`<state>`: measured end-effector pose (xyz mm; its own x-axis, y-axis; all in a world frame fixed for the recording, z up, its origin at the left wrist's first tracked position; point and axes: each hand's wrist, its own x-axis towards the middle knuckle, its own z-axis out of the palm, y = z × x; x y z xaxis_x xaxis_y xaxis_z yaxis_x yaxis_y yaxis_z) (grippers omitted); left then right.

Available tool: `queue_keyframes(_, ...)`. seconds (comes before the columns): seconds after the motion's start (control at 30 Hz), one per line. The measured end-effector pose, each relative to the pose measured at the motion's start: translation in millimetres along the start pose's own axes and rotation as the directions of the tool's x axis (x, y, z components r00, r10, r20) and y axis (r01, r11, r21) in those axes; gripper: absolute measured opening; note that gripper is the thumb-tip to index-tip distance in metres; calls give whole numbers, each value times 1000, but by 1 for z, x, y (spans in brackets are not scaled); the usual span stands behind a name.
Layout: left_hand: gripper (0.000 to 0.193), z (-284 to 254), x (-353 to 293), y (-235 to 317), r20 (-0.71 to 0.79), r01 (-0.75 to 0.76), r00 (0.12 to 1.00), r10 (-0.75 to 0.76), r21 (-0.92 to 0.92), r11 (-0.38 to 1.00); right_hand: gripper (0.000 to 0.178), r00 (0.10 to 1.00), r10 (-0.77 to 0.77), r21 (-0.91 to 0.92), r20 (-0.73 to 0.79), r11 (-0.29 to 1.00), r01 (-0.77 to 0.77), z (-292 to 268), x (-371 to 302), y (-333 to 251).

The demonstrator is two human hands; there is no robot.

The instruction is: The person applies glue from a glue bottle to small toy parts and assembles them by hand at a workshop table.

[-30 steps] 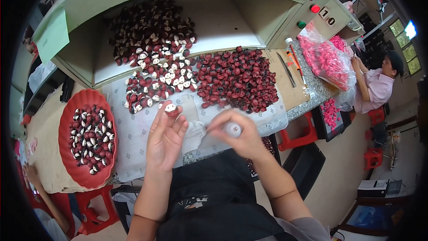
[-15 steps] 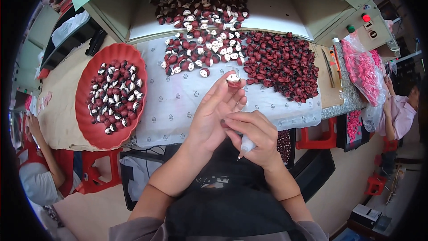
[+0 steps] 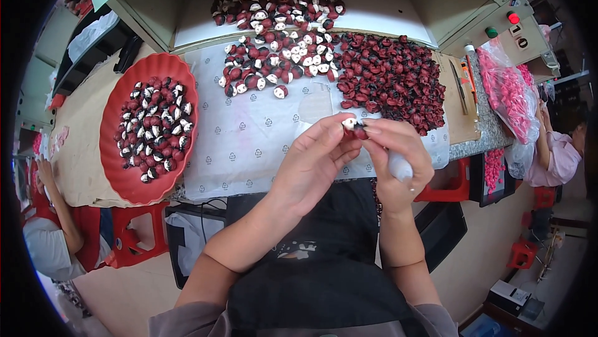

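White-faced piece: the small piece [image 3: 349, 123] is up between the 2 hands, above the sheet's front part; dark red shows right against it (whether that is 1 thing or 2, I cannot tell).
Left hand: the left hand [image 3: 309, 164] grasps the piece between thumb and fingertips, palm turned up, other fingers curled loosely.
Right hand: the right hand [image 3: 403, 153] pinches at the piece's right side with thumb and fingertips, and also keeps a white bottle [image 3: 400, 167] tucked in its grip, tip angled down toward the body.
Printed sheet: the white sheet [image 3: 243, 144] shows as a broad stretch from the red dish to the left hand, the widest room for sideways movement.
Red dish: its scalloped rim [image 3: 107, 134] borders the sheet's left edge and comes close to the table's front edge; painted pieces [image 3: 156, 128] sit well inside the rim.
Far side: loose white-faced pieces [image 3: 280, 60] spread from the sheet back into the cabinet [image 3: 476, 4].
Right side: a dark red heap [image 3: 392, 85] lies just beyond the right hand, leaving a narrow strip of sheet in front.
Front edge: the table edge crosses beneath the hands, near the black apron [image 3: 305, 231].
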<state>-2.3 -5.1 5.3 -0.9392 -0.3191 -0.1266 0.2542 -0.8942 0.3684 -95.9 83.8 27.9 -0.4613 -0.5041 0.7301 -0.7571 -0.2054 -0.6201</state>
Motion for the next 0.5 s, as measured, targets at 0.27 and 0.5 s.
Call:
queue_keyframes(0.27, 23, -2, -2, -9, -15, -29, 999, 30, 34, 999, 28, 999, -28, -188, 37, 982, 34, 0, -7, -1)
queue_keyframes(0.5, 18, 8, -12, -16, -19, -253, 964, 265, 235, 938, 30, 983, -182, -253, -10, 952, 173, -1, -15, -2)
